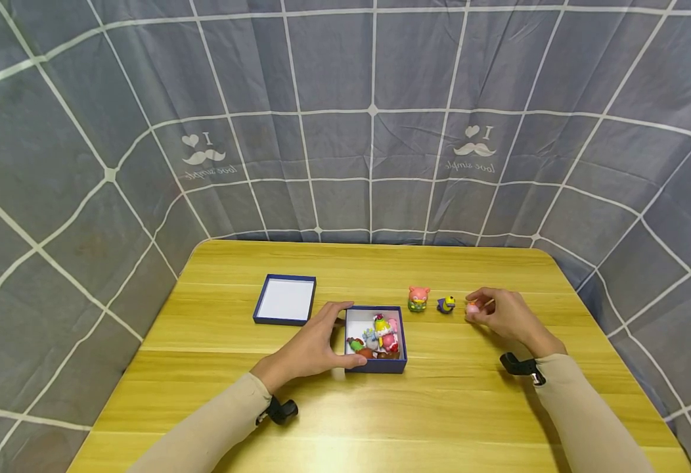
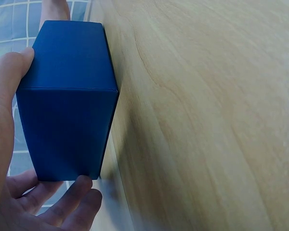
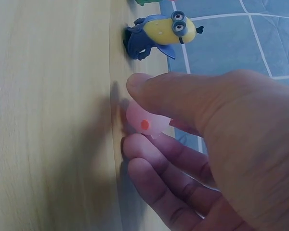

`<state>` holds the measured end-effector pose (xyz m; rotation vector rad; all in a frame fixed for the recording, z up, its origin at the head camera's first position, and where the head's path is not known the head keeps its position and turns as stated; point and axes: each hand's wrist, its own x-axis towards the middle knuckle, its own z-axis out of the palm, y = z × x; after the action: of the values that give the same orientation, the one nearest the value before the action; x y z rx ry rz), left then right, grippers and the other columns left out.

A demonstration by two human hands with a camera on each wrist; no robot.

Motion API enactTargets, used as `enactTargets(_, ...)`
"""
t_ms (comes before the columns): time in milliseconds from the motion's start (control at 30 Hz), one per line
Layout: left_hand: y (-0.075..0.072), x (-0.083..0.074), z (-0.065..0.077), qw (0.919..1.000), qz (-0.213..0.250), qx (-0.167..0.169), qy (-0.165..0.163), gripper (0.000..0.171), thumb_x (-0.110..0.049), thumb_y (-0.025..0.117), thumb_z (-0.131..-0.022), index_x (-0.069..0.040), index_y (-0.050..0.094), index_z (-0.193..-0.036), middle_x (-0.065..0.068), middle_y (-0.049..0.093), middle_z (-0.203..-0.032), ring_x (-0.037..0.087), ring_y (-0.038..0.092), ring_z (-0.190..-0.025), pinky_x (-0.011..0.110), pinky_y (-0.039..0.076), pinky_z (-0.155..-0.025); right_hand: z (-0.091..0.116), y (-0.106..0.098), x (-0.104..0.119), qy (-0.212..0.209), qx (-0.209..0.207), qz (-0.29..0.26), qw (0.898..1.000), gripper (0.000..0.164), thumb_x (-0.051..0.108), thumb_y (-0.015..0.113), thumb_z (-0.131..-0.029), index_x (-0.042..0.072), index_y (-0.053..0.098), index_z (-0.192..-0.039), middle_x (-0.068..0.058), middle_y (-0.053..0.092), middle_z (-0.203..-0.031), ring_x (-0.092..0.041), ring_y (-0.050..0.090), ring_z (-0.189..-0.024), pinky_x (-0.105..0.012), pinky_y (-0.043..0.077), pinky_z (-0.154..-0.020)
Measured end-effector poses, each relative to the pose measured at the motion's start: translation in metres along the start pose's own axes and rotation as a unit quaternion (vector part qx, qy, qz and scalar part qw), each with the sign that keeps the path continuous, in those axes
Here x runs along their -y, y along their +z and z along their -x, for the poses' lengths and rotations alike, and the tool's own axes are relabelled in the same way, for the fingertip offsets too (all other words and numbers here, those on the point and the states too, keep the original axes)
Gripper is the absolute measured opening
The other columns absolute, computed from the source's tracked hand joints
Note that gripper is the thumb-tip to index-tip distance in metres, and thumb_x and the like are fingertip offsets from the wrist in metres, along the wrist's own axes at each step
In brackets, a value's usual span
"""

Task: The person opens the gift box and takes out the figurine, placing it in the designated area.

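My left hand (image 1: 312, 345) grips a dark blue open box (image 1: 379, 368), thumb on the near side and fingers round the far corner. Inside lie several small toy figures (image 1: 383, 335), some pink, yellow, green and grey. In the left wrist view the blue box (image 2: 67, 125) sits between thumb and fingers. To the right, my right hand (image 1: 508, 320) pinches a small pink toy figure (image 3: 142, 118) between thumb and fingers, low at the tabletop. Just left of it stands a yellow minion figure (image 3: 168, 31) in blue, with goggles.
A pink pig-like figure (image 1: 418, 299) with a green lower part stands left of the minion, behind the box's right corner. The box's lid (image 1: 286, 300), white inside, lies at the left on the wooden table (image 1: 345, 427). A grey checked curtain (image 1: 334, 144) surrounds the back and sides.
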<state>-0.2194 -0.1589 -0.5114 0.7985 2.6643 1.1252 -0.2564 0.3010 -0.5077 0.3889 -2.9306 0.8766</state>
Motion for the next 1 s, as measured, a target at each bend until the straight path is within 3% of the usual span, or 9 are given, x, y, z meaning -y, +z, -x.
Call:
enactTargets(267, 0.0011, 0.0006, -0.0003, 1.0000, -0.001, -0.001, -0.003, 0.117, -0.064, 0.097, -0.091, -0.016, 0.038, -0.180, 0.012, 0.050, -0.178, 0.030, 0.061, -0.155, 0.059, 0.051, -0.133, 0.0016, 0.0009, -0.0010, 0.007, -0.005, 0.013, 1.000, 0.039, 0.024, 0.095, -0.102, 0.002, 0.083, -0.132, -0.012, 0.085, -0.110, -0.027, 0.083, -0.097, -0.032, 0.064, -0.082)
enactTargets(767, 0.0030, 0.0022, -0.0003, 1.0000, -0.005, -0.003, -0.001, 0.117, -0.065, 0.097, -0.092, -0.016, 0.038, -0.180, 0.013, 0.049, -0.178, 0.032, 0.061, -0.156, 0.059, 0.051, -0.133, 0.0027, 0.0001, -0.0017, 0.009, -0.009, 0.016, 1.000, 0.043, 0.021, 0.098, -0.097, 0.000, 0.082, -0.132, -0.017, 0.084, -0.113, -0.032, 0.085, -0.098, -0.037, 0.067, -0.083)
enactTargets(1000, 0.0035, 0.0028, -0.0005, 1.0000, -0.001, -0.003, 0.001, 0.117, -0.065, 0.097, -0.091, -0.016, 0.037, -0.180, 0.013, 0.049, -0.178, 0.031, 0.060, -0.157, 0.059, 0.050, -0.133, 0.0019, -0.0016, -0.0010, 0.005, -0.011, 0.018, 1.000, 0.042, 0.024, 0.095, -0.102, 0.002, 0.082, -0.135, -0.019, 0.084, -0.118, -0.031, 0.085, -0.098, -0.044, 0.068, -0.086)
